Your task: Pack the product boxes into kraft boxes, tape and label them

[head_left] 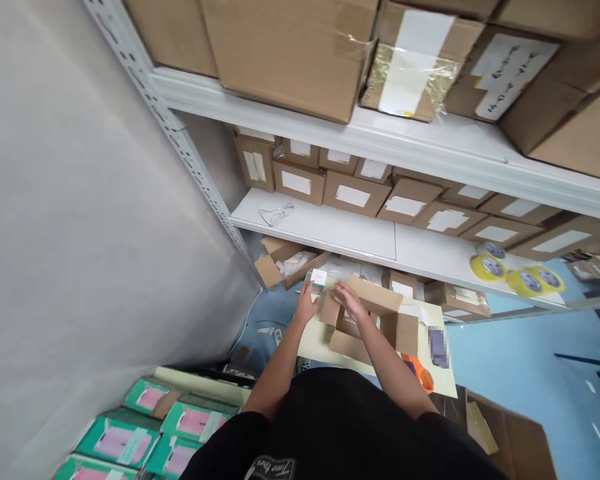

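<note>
My left hand [307,305] is at the left end of a pale work table [310,343], its fingers and thumb around the near end of a small white and green box [319,279]. My right hand [351,301] reaches over the left side of an open cardboard carton [360,347], fingers stretched out and apart, with nothing visible in them. The carton's flaps are spread outward. Some small items show inside it, too small to name.
An orange tape dispenser [419,373] lies on the table's near right. Behind stand shelves [330,227] of labelled cartons, with yellow tape rolls [527,283] and clear glasses [277,214]. Green boxes [117,440] are stacked lower left. An open carton [515,433] stands lower right.
</note>
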`<state>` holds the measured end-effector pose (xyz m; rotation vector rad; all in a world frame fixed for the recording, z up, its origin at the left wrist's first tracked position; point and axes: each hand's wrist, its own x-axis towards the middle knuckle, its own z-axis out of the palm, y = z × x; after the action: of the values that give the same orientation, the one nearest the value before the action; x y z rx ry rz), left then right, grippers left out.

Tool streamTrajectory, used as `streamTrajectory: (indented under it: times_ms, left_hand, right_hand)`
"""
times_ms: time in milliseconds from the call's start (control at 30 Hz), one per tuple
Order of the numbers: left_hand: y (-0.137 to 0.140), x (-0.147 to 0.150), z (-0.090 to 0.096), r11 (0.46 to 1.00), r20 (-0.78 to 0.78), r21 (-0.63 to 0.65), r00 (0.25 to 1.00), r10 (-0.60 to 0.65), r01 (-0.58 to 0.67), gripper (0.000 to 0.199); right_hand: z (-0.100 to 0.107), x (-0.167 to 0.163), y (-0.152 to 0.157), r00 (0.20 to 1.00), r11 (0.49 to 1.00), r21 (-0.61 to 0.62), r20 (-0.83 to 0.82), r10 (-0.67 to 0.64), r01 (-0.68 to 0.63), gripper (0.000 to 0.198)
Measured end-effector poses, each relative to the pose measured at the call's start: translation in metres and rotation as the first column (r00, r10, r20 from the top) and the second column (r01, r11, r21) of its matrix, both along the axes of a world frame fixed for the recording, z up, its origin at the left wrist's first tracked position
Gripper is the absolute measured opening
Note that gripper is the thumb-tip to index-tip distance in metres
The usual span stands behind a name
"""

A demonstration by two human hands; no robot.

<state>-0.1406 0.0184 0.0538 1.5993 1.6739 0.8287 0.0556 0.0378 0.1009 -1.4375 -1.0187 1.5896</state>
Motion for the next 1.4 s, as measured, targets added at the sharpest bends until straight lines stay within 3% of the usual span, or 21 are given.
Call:
streamTrajectory:
  times_ms: [100, 200, 333, 467, 633, 733, 833, 967, 1100, 1167, 1267, 1400]
  left_hand:
    - [0.035, -0.025, 0.014, 0.989, -0.044, -0.144, 0.999, 0.012, -0.018, 0.095]
    - [0.057, -0.042, 0.022, 0.975, -0.084, -0.207, 0.991, -0.101, 0.082, 0.107]
    - [0.065, -0.06, 0.027, 0.958, -0.122, -0.225, 0.971, -0.206, 0.175, 0.095]
    - [0.061, -0.073, 0.042, 0.96, -0.189, -0.213, 0.956, -0.226, 0.185, 0.063]
    - [0.052, -0.088, 0.09, 0.973, -0.247, -0.122, 0.944, -0.219, 0.194, 0.062]
    - [0.047, -0.095, 0.121, 0.957, -0.133, -0.002, 0.948, -0.289, 0.292, 0.068]
    - [0.045, -0.086, 0.139, 0.906, 0.087, 0.062, 0.902, -0.422, 0.418, 0.076]
    - [0.034, -0.035, 0.132, 0.864, 0.263, 0.051, 0.828, -0.495, 0.5, 0.079]
    - [0.009, 0.041, 0.108, 0.913, 0.105, -0.075, 0.914, -0.393, 0.401, 0.057]
    - [-0.004, 0.07, 0.097, 0.897, 0.067, -0.175, 0.914, -0.401, 0.407, 0.055]
    - [-0.016, 0.093, 0.087, 0.87, 0.069, -0.229, 0.899, -0.433, 0.436, 0.055]
    - [-0.014, 0.096, 0.075, 0.879, 0.033, -0.237, 0.908, -0.418, 0.413, 0.07]
  right_hand:
    - [-0.013, -0.046, 0.024, 0.993, 0.991, -0.07, -0.017, -0.116, 0.115, 0.058]
    - [-0.02, -0.08, 0.032, 0.991, 0.988, -0.11, -0.07, -0.115, 0.107, 0.059]
    - [-0.025, -0.094, 0.029, 0.995, 0.991, -0.127, -0.081, -0.05, 0.039, 0.063]
    - [-0.019, -0.08, 0.027, 0.994, 0.993, -0.113, -0.107, 0.006, -0.018, 0.063]
    - [0.001, -0.048, 0.026, 0.996, 0.998, 0.027, -0.063, -0.063, 0.064, 0.06]
    - [0.012, -0.029, 0.019, 0.981, 0.981, 0.033, 0.042, -0.19, 0.189, 0.06]
    - [0.022, -0.002, 0.002, 0.944, 0.946, -0.007, 0.081, -0.321, 0.323, 0.058]
    - [0.031, 0.054, -0.038, 0.901, 0.901, 0.075, 0.04, -0.432, 0.428, 0.059]
    - [0.025, 0.115, -0.083, 0.838, 0.847, 0.154, 0.137, -0.529, 0.509, 0.058]
    - [0.017, 0.136, -0.102, 0.792, 0.834, 0.158, 0.262, -0.552, 0.529, 0.051]
    - [0.003, 0.154, -0.117, 0.76, 0.846, 0.154, 0.379, -0.527, 0.51, 0.052]
    - [-0.013, 0.164, -0.119, 0.773, 0.853, 0.186, 0.362, -0.521, 0.488, 0.076]
